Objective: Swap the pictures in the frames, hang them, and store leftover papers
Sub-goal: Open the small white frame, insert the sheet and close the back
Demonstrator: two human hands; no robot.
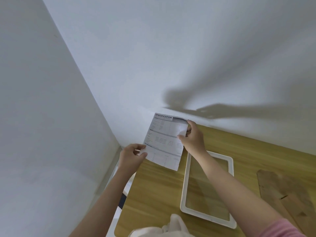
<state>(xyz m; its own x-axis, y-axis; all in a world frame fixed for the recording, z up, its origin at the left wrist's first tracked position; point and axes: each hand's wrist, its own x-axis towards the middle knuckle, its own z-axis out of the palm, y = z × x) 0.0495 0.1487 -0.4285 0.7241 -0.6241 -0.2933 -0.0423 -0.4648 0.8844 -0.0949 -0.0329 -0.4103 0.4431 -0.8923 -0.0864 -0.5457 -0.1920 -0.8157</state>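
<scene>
left hand [132, 155]: we pinch the lower left corner of the printed sheet [163, 142], thumb on the front, other fingers curled behind it. the corner bends a little at the pinch.

right hand [192, 135]: we pinch the sheet's upper right corner, thumb and fingers closed on the paper; that corner is folded or curled over toward us. right forearm runs down to the lower right, ending in a pink sleeve [280, 228].

sheet: held up off the tabletop [153, 194] between both hands, tilted, long edge running from lower left to upper right. header reads "specification", below it are tables in small print that we cannot read. its top half sits in front of the white wall [153, 57], its lower edge over the wood.

white picture frame [183, 185]: lies flat on the tabletop just right of the sheet and under the right forearm. the wood grain shows through its opening; we cannot tell if a clear pane is in it.

brown backing board [280, 190]: flat on the tabletop, right of the frame and apart from it, with a darker piece on its lower part.

white crumpled material [171, 228]: at the bottom edge, near the frame's lower left corner; cloth or paper, we cannot tell which.

tabletop: light wood, pushed into the corner where two white walls meet. shadows of the arms and sheet fall on the wall above the right hand. left of the tabletop edge, under the left forearm, dark and white bits show, too hidden to name.
</scene>
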